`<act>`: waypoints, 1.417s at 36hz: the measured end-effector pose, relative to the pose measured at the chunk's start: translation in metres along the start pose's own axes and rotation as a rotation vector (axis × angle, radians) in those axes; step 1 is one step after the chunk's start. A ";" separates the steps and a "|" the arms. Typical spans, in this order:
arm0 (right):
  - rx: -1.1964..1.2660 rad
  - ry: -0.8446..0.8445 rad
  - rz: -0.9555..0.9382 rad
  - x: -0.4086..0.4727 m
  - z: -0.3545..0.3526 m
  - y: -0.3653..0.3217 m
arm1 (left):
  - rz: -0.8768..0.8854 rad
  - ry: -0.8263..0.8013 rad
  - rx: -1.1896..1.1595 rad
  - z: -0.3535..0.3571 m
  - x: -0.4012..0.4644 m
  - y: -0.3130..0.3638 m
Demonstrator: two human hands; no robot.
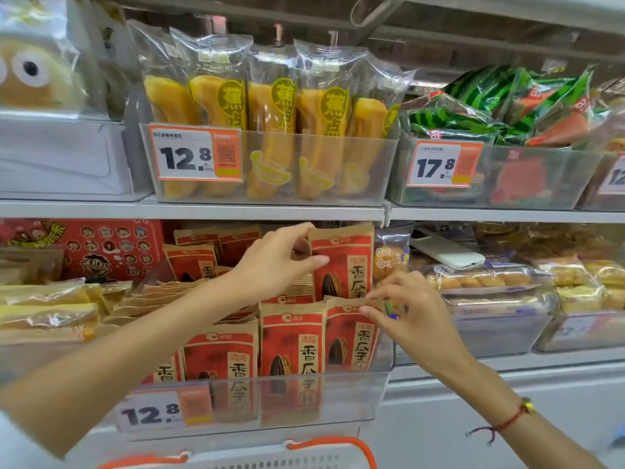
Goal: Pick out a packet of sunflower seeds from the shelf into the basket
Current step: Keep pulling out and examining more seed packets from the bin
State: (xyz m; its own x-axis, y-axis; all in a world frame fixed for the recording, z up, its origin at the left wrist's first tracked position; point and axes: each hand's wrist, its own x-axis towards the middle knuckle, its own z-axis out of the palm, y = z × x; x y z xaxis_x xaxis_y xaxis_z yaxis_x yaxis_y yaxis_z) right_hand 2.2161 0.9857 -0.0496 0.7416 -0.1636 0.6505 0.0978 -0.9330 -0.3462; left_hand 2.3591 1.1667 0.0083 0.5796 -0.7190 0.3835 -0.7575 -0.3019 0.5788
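Red and kraft-brown sunflower seed packets fill a clear bin (338, 401) on the lower shelf. My left hand (280, 262) pinches the top left edge of one raised packet (345, 265), which stands higher than the others. My right hand (409, 313) pinches the top edge of a front-row packet (351, 336) just below it. More packets of the same kind (291, 346) stand in front and lie stacked behind. The basket (304, 458), white with orange handles, shows at the bottom edge, under the bin.
Above, a clear bin of banana cakes (270, 130) and a bin of watermelon-print packs (507, 110) sit on the upper shelf. Bread packs (490, 282) lie right of the seeds, yellow cakes (47, 309) to the left. A white phone-like object (449, 252) rests behind.
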 end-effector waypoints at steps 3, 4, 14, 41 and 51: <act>-0.099 0.098 -0.003 -0.001 0.004 -0.001 | 0.009 -0.181 0.093 0.005 0.007 0.000; -0.117 0.116 0.000 0.000 0.004 -0.001 | 0.018 -0.238 0.161 0.008 0.009 0.001; -0.262 -0.240 -0.088 0.012 -0.003 -0.001 | 0.100 -0.299 0.375 0.022 0.006 -0.003; -0.622 -0.772 0.058 0.114 0.042 -0.008 | 0.032 -0.334 0.678 -0.003 0.006 -0.017; -0.485 -0.682 0.052 0.108 0.015 -0.015 | -0.031 -0.332 0.632 0.003 0.013 -0.029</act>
State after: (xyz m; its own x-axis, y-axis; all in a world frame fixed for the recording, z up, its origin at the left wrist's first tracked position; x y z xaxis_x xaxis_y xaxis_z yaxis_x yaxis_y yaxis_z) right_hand 2.3048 0.9873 0.0160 0.9914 -0.1257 0.0361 -0.1279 -0.9896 0.0661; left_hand 2.3873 1.1637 -0.0057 0.5577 -0.8266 0.0757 -0.8296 -0.5580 0.0197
